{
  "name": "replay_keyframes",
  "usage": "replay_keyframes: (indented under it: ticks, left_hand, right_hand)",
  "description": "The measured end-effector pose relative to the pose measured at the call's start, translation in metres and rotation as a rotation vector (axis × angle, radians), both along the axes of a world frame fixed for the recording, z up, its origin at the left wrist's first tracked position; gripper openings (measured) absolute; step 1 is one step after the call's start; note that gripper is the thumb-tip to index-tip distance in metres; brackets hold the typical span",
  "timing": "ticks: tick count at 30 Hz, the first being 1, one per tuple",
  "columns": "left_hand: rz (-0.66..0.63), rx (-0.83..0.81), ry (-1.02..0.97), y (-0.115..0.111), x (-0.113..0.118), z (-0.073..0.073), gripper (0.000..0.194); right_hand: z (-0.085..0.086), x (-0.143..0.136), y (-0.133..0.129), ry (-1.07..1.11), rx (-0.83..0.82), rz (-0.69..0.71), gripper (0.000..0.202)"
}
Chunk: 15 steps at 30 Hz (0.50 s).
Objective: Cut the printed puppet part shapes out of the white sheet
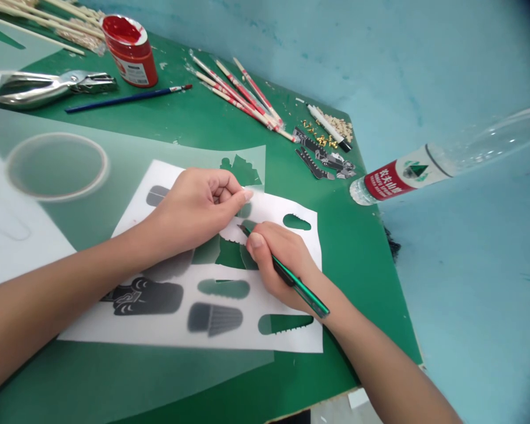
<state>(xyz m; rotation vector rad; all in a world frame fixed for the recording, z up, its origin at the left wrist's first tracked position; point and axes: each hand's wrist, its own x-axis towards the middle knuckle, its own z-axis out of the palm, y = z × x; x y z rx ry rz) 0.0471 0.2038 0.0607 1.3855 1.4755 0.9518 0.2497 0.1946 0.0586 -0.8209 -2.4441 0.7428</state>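
In my right hand (285, 262) is a slim green craft knife (302, 290), its dark tip pointing up and left, close to my left fingertips. My left hand (205, 197) is closed, thumb and forefinger pinched together over the sheet; whatever lies between them is too small to make out. Under both hands is a white paper sheet (287, 297) printed with dark grey shapes, with several cut-out holes showing green through them. A printed dark figure piece (148, 296) is left of the holes. Part of the sheet is hidden by my hands.
A translucent sheet (194, 377) lies beneath the paper. Farther back are a tape roll (57, 197), a hole punch (62, 85), a paintbrush (128, 99), an open red paint jar (135, 62) and wrapped sticks (242, 94). Cut black pieces (322, 156) and a bottle (393, 179) stand right.
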Motion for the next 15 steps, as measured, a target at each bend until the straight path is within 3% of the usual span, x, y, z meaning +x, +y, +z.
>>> replay_keyframes:
  ticks: [15]
  left_hand:
    - [0.008,0.004,0.005,-0.0006,0.0003,0.0003,0.026]
  right_hand:
    - [0.0031,-0.0011,-0.0004,-0.01,-0.008,0.0,0.032]
